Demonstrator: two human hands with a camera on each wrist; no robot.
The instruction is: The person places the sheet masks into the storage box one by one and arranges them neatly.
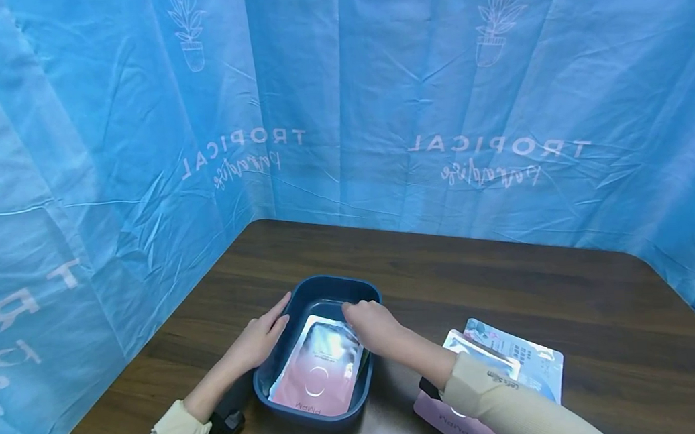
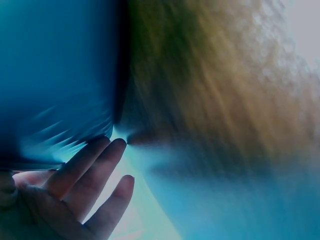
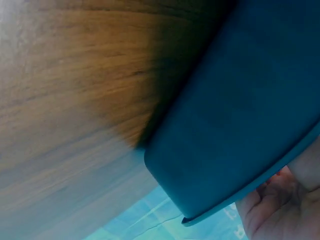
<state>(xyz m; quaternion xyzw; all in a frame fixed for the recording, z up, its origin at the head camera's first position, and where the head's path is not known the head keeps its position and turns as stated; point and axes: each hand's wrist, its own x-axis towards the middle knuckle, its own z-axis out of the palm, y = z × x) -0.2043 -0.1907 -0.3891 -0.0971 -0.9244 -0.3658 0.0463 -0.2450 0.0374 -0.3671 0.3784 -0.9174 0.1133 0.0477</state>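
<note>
A dark blue plastic bin (image 1: 318,417) stands on the table. Inside it lies a pink and silver face mask packet (image 1: 319,373), with a dark thin edge of something beside it at the right wall. My left hand (image 1: 259,337) rests on the bin's left side, thumb at the rim; in the left wrist view its fingers (image 2: 92,175) stretch out against the outer wall. Over the bin's right rim reaches my right hand (image 1: 374,324), its fingers curled inward. In the right wrist view the rim partly covers that hand (image 3: 280,210), so what its fingertips touch is hidden.
Right of the bin, partly under the right forearm, lie a pink packet (image 1: 449,422), a silver one (image 1: 484,354) and a light blue one (image 1: 536,362). A dark wooden table (image 1: 479,282) carries everything. Blue printed curtains (image 1: 375,94) hang along its far and left edges.
</note>
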